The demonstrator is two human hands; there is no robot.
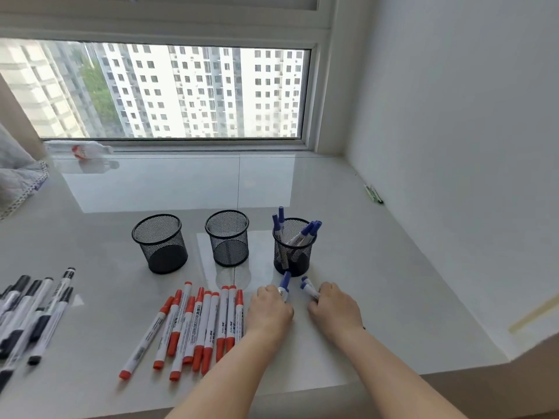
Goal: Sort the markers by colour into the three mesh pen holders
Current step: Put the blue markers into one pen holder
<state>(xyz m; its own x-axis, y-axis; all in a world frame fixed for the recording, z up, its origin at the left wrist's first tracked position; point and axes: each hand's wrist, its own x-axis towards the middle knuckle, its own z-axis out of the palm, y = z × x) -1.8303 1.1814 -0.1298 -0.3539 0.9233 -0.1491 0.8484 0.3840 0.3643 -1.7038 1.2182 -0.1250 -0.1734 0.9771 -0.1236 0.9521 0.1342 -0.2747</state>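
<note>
Three black mesh holders stand in a row on the white sill: left holder (159, 243) and middle holder (227, 237) are empty, right holder (293, 247) has several blue markers (305, 231) in it. My left hand (270, 309) grips one blue marker (284, 284), its cap pointing at the right holder. My right hand (334, 306) grips two blue markers (309, 288) just in front of that holder. Several red markers (193, 325) lie in a row left of my left hand. Several black markers (33, 316) lie at the far left.
The glossy sill (378, 267) ends at a front edge near me and meets a white wall on the right. A few pens (373, 193) lie by that wall. A plastic bottle (81, 150) lies under the window. Quilted fabric (18, 179) is at the left.
</note>
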